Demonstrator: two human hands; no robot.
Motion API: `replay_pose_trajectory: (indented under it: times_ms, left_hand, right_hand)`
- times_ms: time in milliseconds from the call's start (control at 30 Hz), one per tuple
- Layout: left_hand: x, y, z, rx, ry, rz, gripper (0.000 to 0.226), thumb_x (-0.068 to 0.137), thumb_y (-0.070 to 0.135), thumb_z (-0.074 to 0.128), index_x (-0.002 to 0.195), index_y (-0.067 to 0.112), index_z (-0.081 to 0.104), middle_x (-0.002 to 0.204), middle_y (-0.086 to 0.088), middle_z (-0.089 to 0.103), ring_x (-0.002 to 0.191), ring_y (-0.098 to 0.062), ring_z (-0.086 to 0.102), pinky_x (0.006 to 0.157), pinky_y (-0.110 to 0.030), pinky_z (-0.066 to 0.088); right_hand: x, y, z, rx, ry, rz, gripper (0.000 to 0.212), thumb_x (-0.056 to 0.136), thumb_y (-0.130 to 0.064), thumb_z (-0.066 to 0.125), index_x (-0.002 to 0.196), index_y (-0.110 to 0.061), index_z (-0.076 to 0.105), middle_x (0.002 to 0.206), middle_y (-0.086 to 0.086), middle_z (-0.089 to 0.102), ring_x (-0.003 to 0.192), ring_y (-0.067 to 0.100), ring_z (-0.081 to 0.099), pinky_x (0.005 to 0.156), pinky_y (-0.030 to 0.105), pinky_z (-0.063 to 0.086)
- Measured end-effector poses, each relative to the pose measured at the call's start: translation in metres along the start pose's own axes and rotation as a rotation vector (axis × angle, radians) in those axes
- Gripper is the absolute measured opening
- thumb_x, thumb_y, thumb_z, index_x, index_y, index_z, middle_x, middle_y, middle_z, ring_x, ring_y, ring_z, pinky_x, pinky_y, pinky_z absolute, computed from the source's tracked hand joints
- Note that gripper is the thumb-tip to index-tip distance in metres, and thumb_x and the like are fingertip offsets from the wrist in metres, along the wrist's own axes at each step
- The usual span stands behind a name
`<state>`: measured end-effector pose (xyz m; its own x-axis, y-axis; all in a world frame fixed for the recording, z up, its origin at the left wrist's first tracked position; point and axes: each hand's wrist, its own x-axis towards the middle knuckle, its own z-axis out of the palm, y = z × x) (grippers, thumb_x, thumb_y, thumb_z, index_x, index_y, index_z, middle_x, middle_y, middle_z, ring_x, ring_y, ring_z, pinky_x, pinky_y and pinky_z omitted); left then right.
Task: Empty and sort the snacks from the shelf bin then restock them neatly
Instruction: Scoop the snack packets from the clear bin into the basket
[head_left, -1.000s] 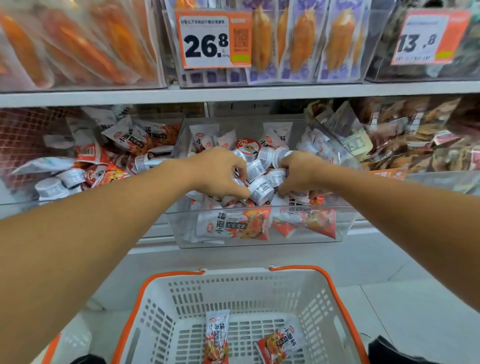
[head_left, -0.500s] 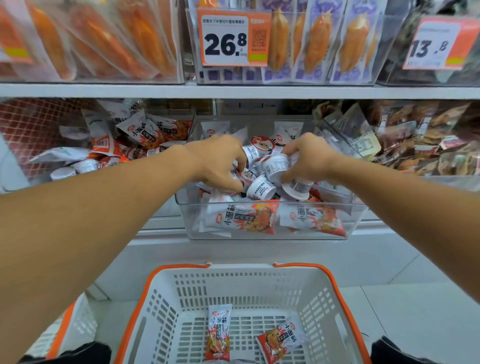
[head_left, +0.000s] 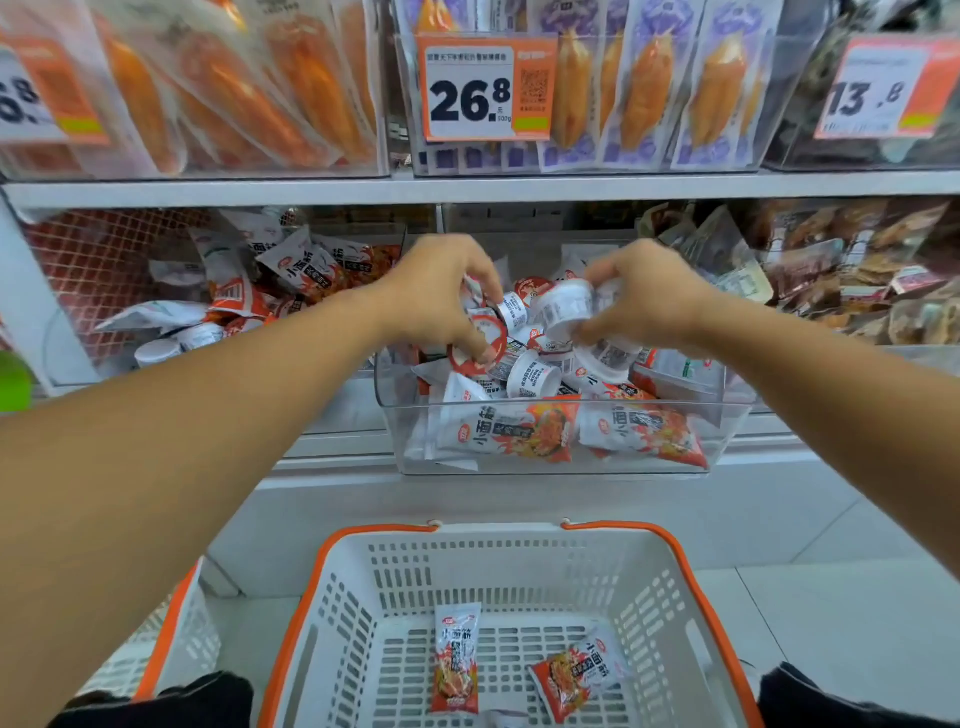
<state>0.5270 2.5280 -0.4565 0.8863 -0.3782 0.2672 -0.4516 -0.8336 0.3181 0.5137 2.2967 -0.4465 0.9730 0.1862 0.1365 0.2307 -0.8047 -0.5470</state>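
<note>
A clear plastic shelf bin (head_left: 727, 447) juts out from the middle shelf, full of small white snack cups (head_left: 532, 375) and white-and-orange snack packets (head_left: 511, 432). My left hand (head_left: 434, 296) is above the bin and grips snack cups, one with a red-rimmed lid (head_left: 475, 345) showing under the fingers. My right hand (head_left: 647, 299) holds several white cups, one (head_left: 566, 306) lifted between thumb and fingers. Below stands a white basket with orange rim (head_left: 363, 597), holding two snack packets (head_left: 456, 657) (head_left: 576, 670).
A neighbouring bin on the left (head_left: 171, 322) holds more of the same packets and cups. Brown snack packs (head_left: 857, 270) fill the bin on the right. The upper shelf carries orange and purple packs behind price tags (head_left: 483, 88). A second basket (head_left: 176, 639) stands lower left.
Both hands have risen out of the bin with cups gripped in them. The head camera has tipped slightly, so the shelf sits lower in view.
</note>
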Motion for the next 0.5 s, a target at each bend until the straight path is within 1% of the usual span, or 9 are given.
replay_pose_trajectory:
  times_ms: [67,133,200,267,333,400,433,467,500]
  left_hand:
    - [-0.024,0.017,-0.022,-0.088,0.119,0.065,0.047,0.048,0.04,0.097,0.087,0.029,0.074,0.107,0.009,0.061,0.101,-0.012,0.06,0.086,-0.033,0.052]
    - [-0.056,0.034,-0.044,-0.177,0.101,0.153,0.047,0.05,0.046,0.095,0.089,0.029,0.074,0.108,0.007,0.063,0.1,-0.011,0.062,0.085,-0.038,0.055]
    - [-0.09,0.046,-0.05,-0.167,-0.071,0.255,0.046,0.055,0.048,0.091,0.093,0.028,0.073,0.107,0.006,0.065,0.101,-0.01,0.063,0.09,-0.034,0.052]
    - [-0.12,0.048,-0.022,-0.107,-0.323,0.276,0.042,0.059,0.044,0.091,0.093,0.03,0.072,0.104,0.009,0.064,0.098,-0.008,0.062,0.087,-0.028,0.049]
    - [-0.151,0.045,0.039,-0.043,-0.573,0.18,0.04,0.059,0.033,0.093,0.091,0.031,0.069,0.099,0.007,0.062,0.091,-0.011,0.061,0.081,-0.028,0.051]
    - [-0.186,0.036,0.115,0.006,-0.823,-0.019,0.04,0.062,0.024,0.093,0.091,0.03,0.067,0.099,0.001,0.061,0.085,-0.019,0.065,0.076,-0.035,0.057]
    - [-0.204,0.03,0.148,0.0,-0.907,-0.135,0.039,0.064,0.018,0.092,0.091,0.027,0.066,0.101,-0.003,0.06,0.078,-0.021,0.068,0.07,-0.036,0.059]
    - [-0.221,0.023,0.178,-0.03,-0.95,-0.259,0.037,0.067,0.01,0.09,0.092,0.024,0.065,0.104,-0.008,0.059,0.067,-0.023,0.07,0.061,-0.035,0.059]
    - [-0.236,0.017,0.201,-0.062,-0.944,-0.361,0.037,0.069,0.004,0.088,0.093,0.02,0.065,0.108,-0.012,0.059,0.06,-0.024,0.07,0.054,-0.032,0.057]
  right_hand:
    - [-0.027,-0.017,-0.021,0.082,0.037,-0.092,0.027,0.066,-0.019,0.092,0.089,-0.023,0.078,0.085,-0.004,0.074,0.076,0.01,0.069,0.064,0.024,0.049]
    - [-0.065,-0.034,-0.041,0.198,-0.057,-0.143,0.026,0.067,-0.017,0.09,0.09,-0.023,0.078,0.079,-0.004,0.074,0.062,0.003,0.063,0.057,0.02,0.049]
    - [-0.099,-0.039,-0.035,0.253,-0.334,-0.102,0.022,0.068,-0.014,0.089,0.085,-0.023,0.078,0.067,-0.006,0.069,0.053,0.002,0.056,0.047,0.019,0.045]
    - [-0.124,-0.026,0.009,0.195,-0.645,0.002,0.019,0.069,-0.011,0.088,0.075,-0.024,0.075,0.059,-0.01,0.058,0.052,0.004,0.051,0.044,0.02,0.042]
    - [-0.148,0.0,0.075,0.122,-0.853,0.201,0.02,0.07,-0.009,0.087,0.079,-0.021,0.075,0.066,-0.008,0.061,0.061,0.01,0.056,0.045,0.024,0.048]
    - [-0.175,0.035,0.15,0.017,-0.965,0.381,0.024,0.074,-0.008,0.084,0.096,-0.012,0.075,0.091,0.002,0.066,0.085,0.025,0.067,0.054,0.038,0.06]
    - [-0.189,0.053,0.182,-0.023,-0.99,0.449,0.029,0.077,-0.009,0.083,0.104,-0.007,0.072,0.102,0.008,0.064,0.094,0.033,0.067,0.056,0.042,0.061]
    - [-0.201,0.073,0.212,-0.028,-0.985,0.503,0.035,0.078,-0.01,0.081,0.11,-0.003,0.069,0.108,0.011,0.061,0.097,0.035,0.067,0.055,0.042,0.061]
    - [-0.213,0.088,0.236,0.001,-0.956,0.547,0.04,0.079,-0.012,0.079,0.116,-0.003,0.066,0.111,0.012,0.061,0.095,0.034,0.068,0.054,0.04,0.061]
